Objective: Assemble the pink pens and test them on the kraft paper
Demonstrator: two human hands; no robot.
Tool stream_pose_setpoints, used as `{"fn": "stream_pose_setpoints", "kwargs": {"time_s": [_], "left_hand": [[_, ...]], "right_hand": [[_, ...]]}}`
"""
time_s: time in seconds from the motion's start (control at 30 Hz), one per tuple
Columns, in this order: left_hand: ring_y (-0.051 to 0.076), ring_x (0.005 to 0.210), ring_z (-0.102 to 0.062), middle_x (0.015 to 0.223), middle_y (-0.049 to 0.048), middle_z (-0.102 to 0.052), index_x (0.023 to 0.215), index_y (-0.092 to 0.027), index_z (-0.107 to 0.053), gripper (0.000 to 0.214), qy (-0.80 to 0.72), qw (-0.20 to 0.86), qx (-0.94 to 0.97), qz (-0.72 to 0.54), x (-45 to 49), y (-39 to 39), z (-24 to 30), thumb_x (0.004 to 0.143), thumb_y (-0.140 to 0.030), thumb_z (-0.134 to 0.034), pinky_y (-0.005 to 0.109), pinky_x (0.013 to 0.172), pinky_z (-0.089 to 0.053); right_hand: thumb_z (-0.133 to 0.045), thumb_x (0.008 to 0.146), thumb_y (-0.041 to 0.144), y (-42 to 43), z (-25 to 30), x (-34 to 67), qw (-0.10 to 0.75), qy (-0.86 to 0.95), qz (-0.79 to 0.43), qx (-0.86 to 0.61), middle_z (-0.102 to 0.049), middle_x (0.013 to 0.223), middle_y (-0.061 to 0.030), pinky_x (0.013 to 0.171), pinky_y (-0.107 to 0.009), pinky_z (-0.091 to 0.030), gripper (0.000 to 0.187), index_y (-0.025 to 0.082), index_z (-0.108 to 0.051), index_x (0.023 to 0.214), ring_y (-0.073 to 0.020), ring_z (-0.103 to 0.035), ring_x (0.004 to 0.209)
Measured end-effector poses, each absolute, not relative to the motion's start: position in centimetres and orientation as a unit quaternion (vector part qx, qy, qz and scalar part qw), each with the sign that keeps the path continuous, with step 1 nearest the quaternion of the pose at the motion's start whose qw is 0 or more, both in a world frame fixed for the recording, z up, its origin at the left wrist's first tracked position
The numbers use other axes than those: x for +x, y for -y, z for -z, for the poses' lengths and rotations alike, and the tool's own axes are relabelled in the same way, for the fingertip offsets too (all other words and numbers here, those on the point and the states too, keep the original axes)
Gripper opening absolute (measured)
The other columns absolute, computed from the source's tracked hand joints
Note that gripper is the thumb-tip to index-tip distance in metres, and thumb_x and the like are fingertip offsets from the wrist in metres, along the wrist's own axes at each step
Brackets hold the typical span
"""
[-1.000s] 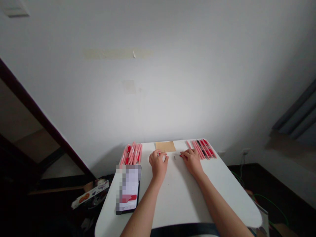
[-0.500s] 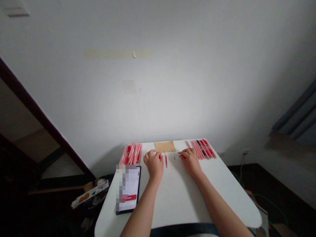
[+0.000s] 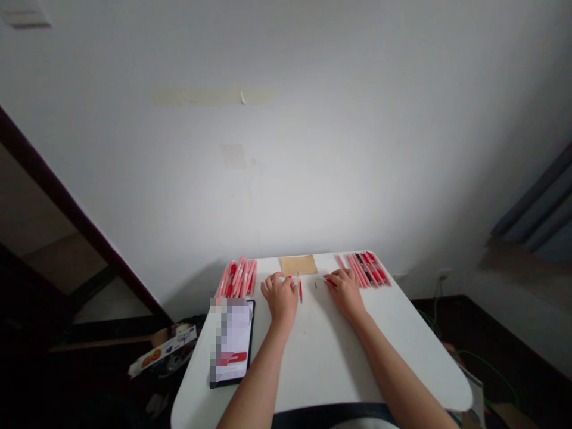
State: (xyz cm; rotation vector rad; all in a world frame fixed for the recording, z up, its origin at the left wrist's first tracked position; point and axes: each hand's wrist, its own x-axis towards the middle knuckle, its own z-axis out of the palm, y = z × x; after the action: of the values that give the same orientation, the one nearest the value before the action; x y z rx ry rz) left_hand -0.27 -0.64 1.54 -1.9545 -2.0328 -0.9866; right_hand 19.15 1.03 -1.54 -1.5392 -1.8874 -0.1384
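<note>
Fingers of the left hand (image 3: 280,300) close on a short red part (image 3: 292,284), while those of the right hand (image 3: 345,293) pinch a second red piece (image 3: 330,283), both low over the white desk (image 3: 330,363); how firmly, the view cannot show. Such slight parts call for a light fingertip hold, kept close to the surface so that nothing dropped rolls far. Nearest, a phone (image 3: 236,342) lies just beside the left forearm (image 3: 261,360), leaving that arm little room. Between the hands rest a thin red stick (image 3: 301,291) and a tiny grey bit (image 3: 316,285), easily swept aside by a careless knuckle. Farther out, heaped pink pens (image 3: 241,280) sit left, a neater pen row (image 3: 367,270) right, brown paper (image 3: 299,264) between, then the wall (image 3: 290,179).
</note>
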Motion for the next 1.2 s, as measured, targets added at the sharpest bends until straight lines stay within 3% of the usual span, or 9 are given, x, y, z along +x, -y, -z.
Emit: {"fn": "stream_pose_setpoints", "kwargs": {"time_s": [0.87, 1.2], "left_hand": [[0.025, 0.107, -0.049, 0.108, 0.0064, -0.061, 0.075, -0.022, -0.070, 0.009, 0.645, 0.071, -0.648, 0.399, -0.7, -0.7, -0.7, 0.077, -0.023, -0.062, 0.045, 0.097, -0.036], [0.026, 0.108, -0.049, 0.112, 0.0095, -0.057, 0.083, -0.020, -0.069, 0.009, 0.633, 0.050, -0.618, 0.463, -1.5, -1.7, -0.1, 0.078, -0.020, -0.061, 0.045, 0.095, -0.040]], "right_hand": [[-0.053, 0.090, 0.027, -0.7, 1.0, 18.9, 0.293, 0.717, 0.058, -0.630, -0.066, 0.099, -0.0078, 0.085, -0.038, -0.036, 0.023, 0.027, -0.071, 0.106, -0.0270, -0.047, 0.101], [-0.052, 0.091, 0.026, -1.2, 1.6, 19.3, 0.360, 0.717, 0.049, -0.595, -0.066, 0.096, -0.0092, 0.083, -0.041, -0.038, 0.024, 0.025, -0.071, 0.105, -0.0275, -0.047, 0.097]]}}
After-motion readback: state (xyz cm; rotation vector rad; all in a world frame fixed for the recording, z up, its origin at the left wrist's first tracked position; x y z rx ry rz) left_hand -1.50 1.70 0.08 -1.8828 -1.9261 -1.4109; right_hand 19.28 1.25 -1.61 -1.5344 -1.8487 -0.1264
